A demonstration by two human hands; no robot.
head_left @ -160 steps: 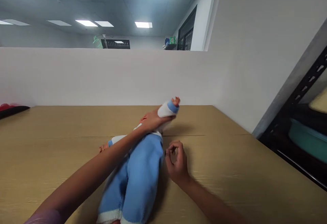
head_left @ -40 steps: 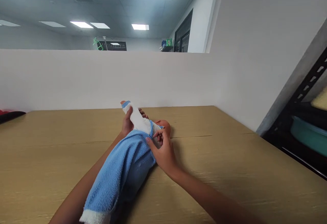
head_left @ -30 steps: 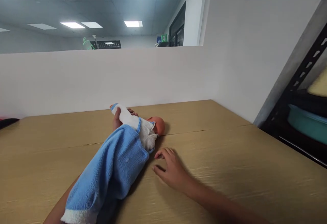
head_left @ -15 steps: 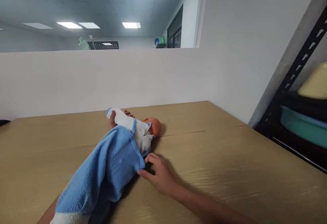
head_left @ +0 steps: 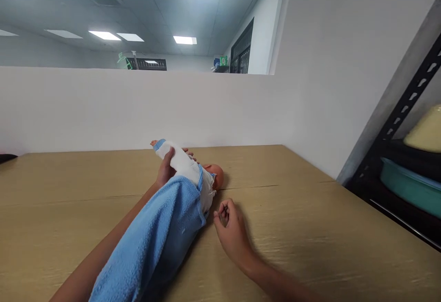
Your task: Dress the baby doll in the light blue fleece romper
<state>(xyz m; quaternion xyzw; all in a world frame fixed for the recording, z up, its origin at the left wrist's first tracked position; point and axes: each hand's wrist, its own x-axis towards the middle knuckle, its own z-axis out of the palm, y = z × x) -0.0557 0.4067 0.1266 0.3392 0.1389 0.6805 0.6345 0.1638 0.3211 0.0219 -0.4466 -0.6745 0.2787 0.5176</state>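
A baby doll (head_left: pixel 184 163) in white clothing with blue trim lies on its side on the wooden table, its head (head_left: pixel 214 173) pointing right. My left hand (head_left: pixel 168 166) is closed around the doll's white-sleeved arm and upper body; some of its fingers are hidden behind. Over the lower part of the doll drapes a blue towel (head_left: pixel 165 228), which runs down to the bottom edge of the view. Just right of the towel's edge, my right hand (head_left: pixel 231 228) hovers close to the tabletop. Its fingers are curled in, with nothing visible in them, apart from the towel.
The wooden table (head_left: pixel 310 228) meets a low white wall (head_left: pixel 138 109) at the back. At the right stands a black slotted-metal shelf (head_left: pixel 396 123) with a teal basin (head_left: pixel 409 185) and a pale yellow item (head_left: pixel 425 130).
My left hand has turned the doll slightly, and its hand now shows beyond the sleeve. The right hand has left the towel's edge, moved right and curled its fingers.
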